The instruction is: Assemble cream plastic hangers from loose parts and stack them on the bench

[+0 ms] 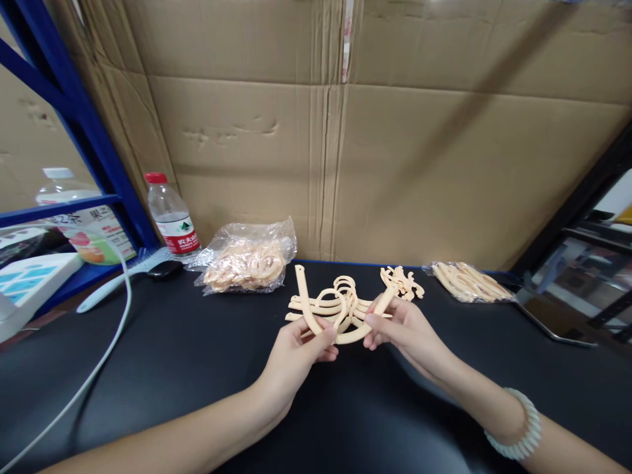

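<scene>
Both hands grip a cream-coloured U-shaped piece (305, 297) just above the black table. My left hand (301, 352) pinches its lower left curve, where a smaller curved piece also meets the fingers. On the right side, my right hand (397, 329) has its fingers closed around the piece's arm. Behind the hands lie several more cream curved pieces (328, 303), partly hidden by the held one. A small heap of short cream pieces (402, 283) sits just beyond my right hand.
A plastic bag of cream pieces (247, 263) and a red-capped bottle (172, 217) stand at the back left. Another bag (469, 282) lies back right. A white cable (111, 342) crosses the left side, near a light-blue brush (118, 283). Cardboard (257, 145) walls the back.
</scene>
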{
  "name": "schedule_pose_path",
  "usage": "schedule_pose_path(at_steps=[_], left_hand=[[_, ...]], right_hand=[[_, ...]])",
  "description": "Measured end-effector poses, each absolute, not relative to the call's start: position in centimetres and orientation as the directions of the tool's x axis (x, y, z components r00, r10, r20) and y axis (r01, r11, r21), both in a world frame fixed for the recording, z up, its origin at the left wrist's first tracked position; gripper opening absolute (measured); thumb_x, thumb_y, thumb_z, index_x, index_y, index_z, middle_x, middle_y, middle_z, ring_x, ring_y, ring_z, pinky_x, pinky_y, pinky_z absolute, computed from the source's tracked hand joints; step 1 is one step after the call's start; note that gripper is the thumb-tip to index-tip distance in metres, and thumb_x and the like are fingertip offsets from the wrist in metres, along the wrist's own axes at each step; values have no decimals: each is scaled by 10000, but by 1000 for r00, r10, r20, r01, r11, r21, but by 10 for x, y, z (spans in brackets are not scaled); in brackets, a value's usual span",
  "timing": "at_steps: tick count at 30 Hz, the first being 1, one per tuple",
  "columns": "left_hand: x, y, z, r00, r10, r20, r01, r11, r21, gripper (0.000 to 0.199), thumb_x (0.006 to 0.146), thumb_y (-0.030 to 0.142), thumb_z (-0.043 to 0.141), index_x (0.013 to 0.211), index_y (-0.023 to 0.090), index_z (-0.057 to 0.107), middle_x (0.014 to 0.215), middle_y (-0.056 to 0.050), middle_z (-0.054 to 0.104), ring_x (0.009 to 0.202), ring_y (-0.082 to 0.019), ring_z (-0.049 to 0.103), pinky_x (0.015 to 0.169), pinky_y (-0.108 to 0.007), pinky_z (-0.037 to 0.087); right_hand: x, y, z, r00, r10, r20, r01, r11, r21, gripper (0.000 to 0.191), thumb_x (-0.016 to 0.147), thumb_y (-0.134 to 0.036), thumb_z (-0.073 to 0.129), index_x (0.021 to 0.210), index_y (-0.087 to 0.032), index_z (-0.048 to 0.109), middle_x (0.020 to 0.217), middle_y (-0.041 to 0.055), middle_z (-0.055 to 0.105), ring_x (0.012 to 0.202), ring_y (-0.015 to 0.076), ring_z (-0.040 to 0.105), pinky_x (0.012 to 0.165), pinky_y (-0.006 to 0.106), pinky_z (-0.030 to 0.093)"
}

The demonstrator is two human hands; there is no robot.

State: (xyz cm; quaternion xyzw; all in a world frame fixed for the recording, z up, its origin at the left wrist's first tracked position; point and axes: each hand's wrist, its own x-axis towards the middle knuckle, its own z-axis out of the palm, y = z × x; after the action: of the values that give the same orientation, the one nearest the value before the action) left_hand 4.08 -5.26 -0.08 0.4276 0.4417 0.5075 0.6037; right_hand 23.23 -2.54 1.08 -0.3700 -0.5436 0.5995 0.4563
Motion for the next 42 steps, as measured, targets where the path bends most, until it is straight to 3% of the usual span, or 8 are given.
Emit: schedule_pose_path(at_steps=[7,14,17,20,23,29,34,42], left_hand=[[32,-46,5,-74,997,-21,-233,4,972,288,682,347,762,790,145,589,630,43,541,496,-60,451,463,-179,403],[22,-33,11,-199,979,38,-143,-67,987,338,649,369,780,764,183,523,591,70,531,502,-77,480,520,-199,416],[16,-27,14,-63,984,169,71,-164,984,275,699,375,740,791,181,567,707,25,589,615,-117,554,589,-223,434],[10,-23,15,148,919,365,353,-394,848,151,766,320,680,825,194,622,779,-7,612,714,-155,571,654,-245,428],[8,-24,14,350,800,488,562,-596,574,50,810,257,620,830,214,634,802,-21,613,729,-168,556,666,-261,409],[11,-35,16,640,694,330,690,-708,150,53,824,183,525,792,191,566,825,-59,627,768,-209,557,692,-312,400],[14,-40,21,665,709,233,708,-698,105,71,767,114,518,767,185,527,820,-38,618,803,-208,562,753,-339,404],[13,-36,16,623,741,251,751,-657,73,103,815,118,485,810,178,568,872,-45,617,855,-210,569,785,-362,405]], right_hand=[[277,-6,33,-654,757,4,-1,3,-1000,240,751,-318,749,790,-150,582,626,5,636,584,160,672,530,245,533],[297,16,29,-389,915,110,-5,117,-993,328,662,-274,819,729,-177,513,726,-10,623,636,168,686,470,198,485],[296,18,26,-282,953,112,-28,109,-994,380,626,-275,840,695,-182,478,669,-14,634,635,162,686,492,193,484],[295,18,27,-265,958,113,19,123,-992,392,637,-286,833,676,-190,455,614,-9,642,627,166,683,529,218,501],[296,16,29,-368,923,112,99,158,-982,387,670,-295,806,659,-198,431,627,2,657,631,177,675,551,256,502],[302,13,28,-602,797,43,447,381,-809,173,690,-238,760,770,-180,618,693,-4,656,660,154,607,602,257,448],[299,11,30,-624,781,7,610,493,-620,94,650,-165,755,723,-173,698,743,1,647,728,165,579,667,259,426],[295,8,30,-590,805,58,693,542,-476,153,636,-64,700,734,-178,676,814,18,608,804,183,560,746,287,412]])
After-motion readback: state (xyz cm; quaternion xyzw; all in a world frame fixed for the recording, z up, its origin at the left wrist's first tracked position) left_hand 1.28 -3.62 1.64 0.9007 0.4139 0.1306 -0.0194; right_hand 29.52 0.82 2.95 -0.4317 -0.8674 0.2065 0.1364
